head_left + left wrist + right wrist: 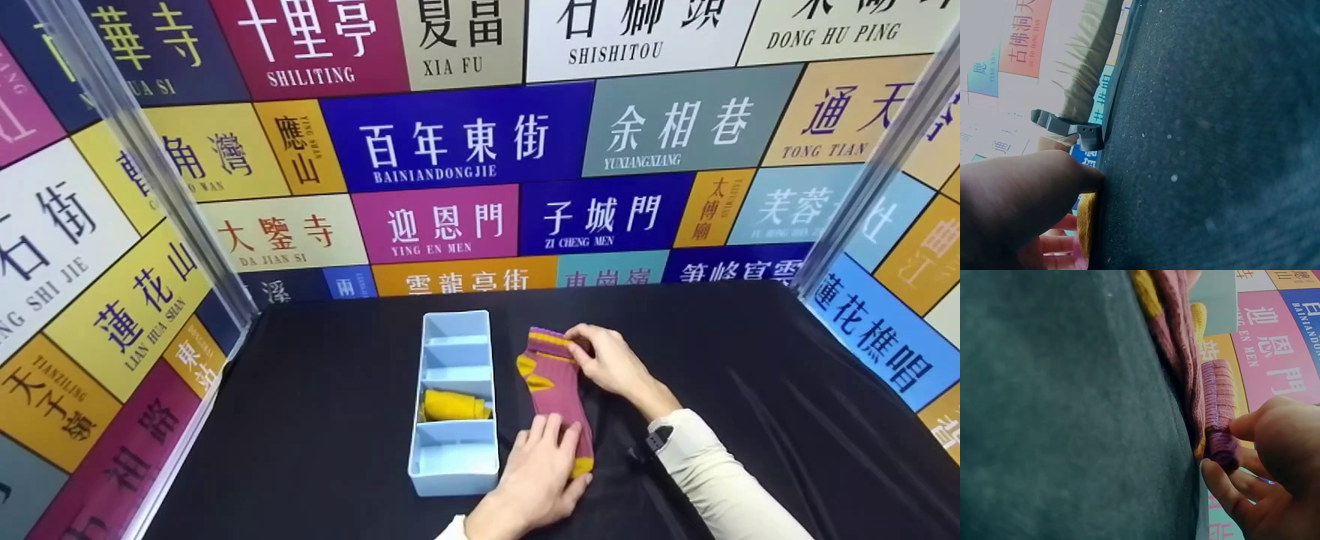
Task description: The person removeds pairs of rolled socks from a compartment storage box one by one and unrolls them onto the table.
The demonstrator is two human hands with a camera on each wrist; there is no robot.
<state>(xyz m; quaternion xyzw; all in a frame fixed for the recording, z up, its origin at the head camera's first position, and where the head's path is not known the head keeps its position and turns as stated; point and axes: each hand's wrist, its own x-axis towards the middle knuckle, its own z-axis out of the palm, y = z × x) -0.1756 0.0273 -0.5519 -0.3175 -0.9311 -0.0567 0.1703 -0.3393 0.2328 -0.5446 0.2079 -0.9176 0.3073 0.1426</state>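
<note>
In the head view, the right hand (611,364) pinched a dusty-pink ribbed knit sock (561,394) by its cuff, thumb and fingertips meeting at the edge away from the box. From that pinch the sock ran toward the person, lying lengthwise on a black cloth (322,420), its mustard heel to the left of the grip and its mustard toe at the near end. There the left hand (534,469) rested over the foot of the sock, fingers laid along it rather than curled round it, the thumb beside the toe. Left of both hands, just beside the sock, stood a long light-blue plastic box (454,486) with four compartments in a row; a mustard-yellow fabric roll (452,406) lay in the second compartment from the near end. Beyond the grip rose a wall of multicoloured name panels (457,139).

In the left wrist view, the thumb was low against the cloth, and the fingers showed past the sock's mustard toe. Farther off was the other arm's pale sleeve with a black wrist device (1092,136).

In the right wrist view, thumb and fingers held the purple-edged cuff, which stood raised at the fingertips; the pink body stretched away from them along the cloth.
</note>
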